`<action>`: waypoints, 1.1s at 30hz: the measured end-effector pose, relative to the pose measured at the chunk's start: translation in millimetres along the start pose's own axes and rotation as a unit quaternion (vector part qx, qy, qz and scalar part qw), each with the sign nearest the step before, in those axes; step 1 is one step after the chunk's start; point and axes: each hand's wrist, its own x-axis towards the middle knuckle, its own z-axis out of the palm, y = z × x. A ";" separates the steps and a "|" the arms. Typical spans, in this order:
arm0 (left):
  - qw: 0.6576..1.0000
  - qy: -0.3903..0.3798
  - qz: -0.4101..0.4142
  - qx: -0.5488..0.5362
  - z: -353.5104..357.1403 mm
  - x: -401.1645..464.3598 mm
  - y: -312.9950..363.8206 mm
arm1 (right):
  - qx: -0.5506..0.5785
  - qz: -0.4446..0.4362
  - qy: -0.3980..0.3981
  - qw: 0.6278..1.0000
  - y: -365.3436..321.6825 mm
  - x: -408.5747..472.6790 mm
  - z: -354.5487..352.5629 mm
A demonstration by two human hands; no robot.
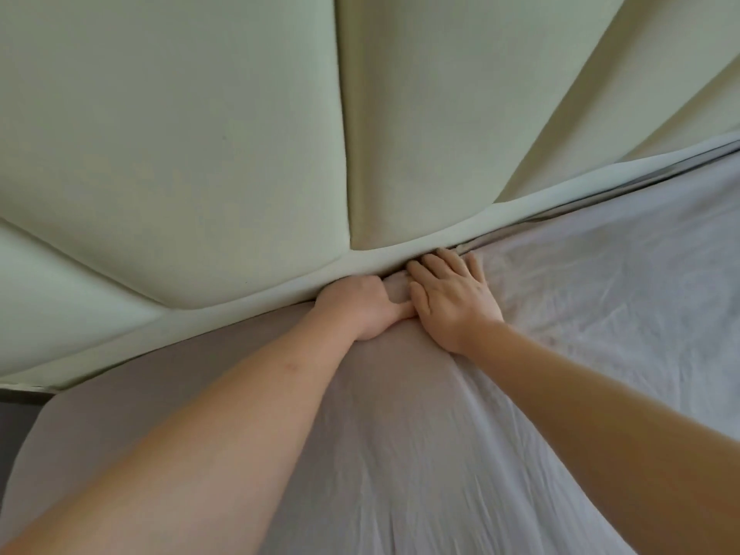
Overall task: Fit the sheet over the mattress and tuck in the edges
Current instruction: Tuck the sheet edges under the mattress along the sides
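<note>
A pale, wrinkled sheet (400, 434) covers the mattress from the lower left to the right edge of the head view. Both hands meet at the seam where the mattress meets the padded headboard (200, 174). My left hand (360, 310) has its fingers pushed down into the gap behind the mattress, with sheet fabric bunched under its thumb. My right hand (452, 298) lies flat with spread fingers, pressing the sheet down just right of the left one; its fingertips reach the gap. The left fingers are hidden in the gap.
The cream headboard fills the upper half of the view, split into panels by seams. A dark gap line (600, 198) runs along the headboard's base to the right. A dark strip of floor or frame (16, 426) shows at the far left beside the mattress corner.
</note>
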 end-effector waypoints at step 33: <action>0.993 0.093 0.028 0.065 16.0 34.2 139.5 | -0.058 0.017 0.043 0.997 139.9 32.9 -27.8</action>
